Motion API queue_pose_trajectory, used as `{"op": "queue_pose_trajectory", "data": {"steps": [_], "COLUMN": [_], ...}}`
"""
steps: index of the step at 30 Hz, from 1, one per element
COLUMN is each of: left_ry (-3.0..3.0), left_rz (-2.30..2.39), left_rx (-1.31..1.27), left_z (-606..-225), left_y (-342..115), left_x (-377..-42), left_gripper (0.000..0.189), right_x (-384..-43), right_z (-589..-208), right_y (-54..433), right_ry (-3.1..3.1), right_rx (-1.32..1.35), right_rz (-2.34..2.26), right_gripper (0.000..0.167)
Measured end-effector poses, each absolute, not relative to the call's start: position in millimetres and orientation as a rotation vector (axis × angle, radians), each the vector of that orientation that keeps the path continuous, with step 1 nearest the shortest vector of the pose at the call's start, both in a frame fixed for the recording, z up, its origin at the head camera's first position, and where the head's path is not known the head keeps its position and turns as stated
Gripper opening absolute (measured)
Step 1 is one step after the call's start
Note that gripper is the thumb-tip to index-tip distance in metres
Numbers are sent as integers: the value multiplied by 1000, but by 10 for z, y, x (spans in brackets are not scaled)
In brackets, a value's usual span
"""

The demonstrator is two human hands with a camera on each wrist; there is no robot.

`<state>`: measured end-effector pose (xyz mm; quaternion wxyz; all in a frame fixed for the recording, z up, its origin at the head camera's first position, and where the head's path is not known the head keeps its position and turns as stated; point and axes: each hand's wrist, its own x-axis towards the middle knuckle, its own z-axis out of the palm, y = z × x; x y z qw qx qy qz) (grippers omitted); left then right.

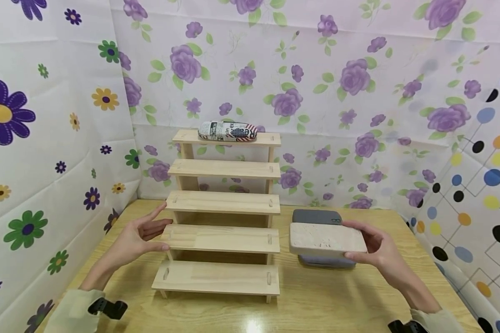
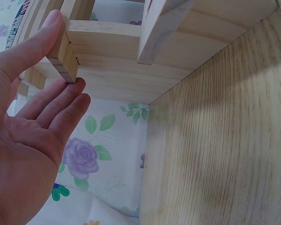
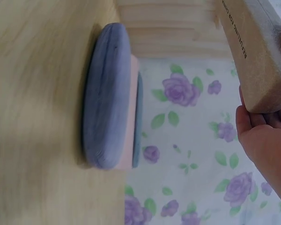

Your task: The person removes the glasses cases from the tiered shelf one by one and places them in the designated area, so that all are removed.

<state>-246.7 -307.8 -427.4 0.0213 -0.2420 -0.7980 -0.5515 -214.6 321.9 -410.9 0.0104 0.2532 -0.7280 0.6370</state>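
A wooden tiered shelf (image 1: 222, 202) stands on the table, with a newspaper-print glasses case (image 1: 227, 131) on its top tier. At its left side my left hand (image 1: 139, 236) pinches the end of the second tier from the bottom; the left wrist view shows the thumb (image 2: 49, 28) and fingertips (image 2: 79, 86) on opposite edges of that plank. My right hand (image 1: 375, 247) grips a beige, box-shaped glasses case (image 1: 327, 238) by its right end. It is held above the table, its printed side (image 3: 246, 51) showing in the right wrist view.
Right of the shelf, a blue-grey case (image 3: 105, 98), a pink case (image 3: 130, 117) and a dark grey glasses case (image 1: 316, 216) lie in a row on the wooden table (image 1: 316, 300). Flower-patterned cloth (image 1: 316, 60) hangs behind, with more patterned cloth at both sides.
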Motion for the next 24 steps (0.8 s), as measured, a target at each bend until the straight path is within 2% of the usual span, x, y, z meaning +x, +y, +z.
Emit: {"op": "queue_pose_trajectory", "data": {"steps": [11,19,24], "left_ry": [-2470,-2469,-2467], "left_rz": [-1710,-1701,-1719], "left_rx": [-765,-771,-769], "left_z": [-4261,-4274,-4276], "left_y": [-3068,-3080,-3084], "left_x": [-2469,-2470,-2467], "left_gripper": [109,108,108], "right_x": [-2021,-1962,-1922], "right_z": [-4314,-4501,-4594], "right_y": [3429,3551,3587], "right_ry": [-2441,-2504,-2585], "right_rx": [614,600,474], "right_rz": [1945,1906,1865], "right_gripper": [67,63,67]}}
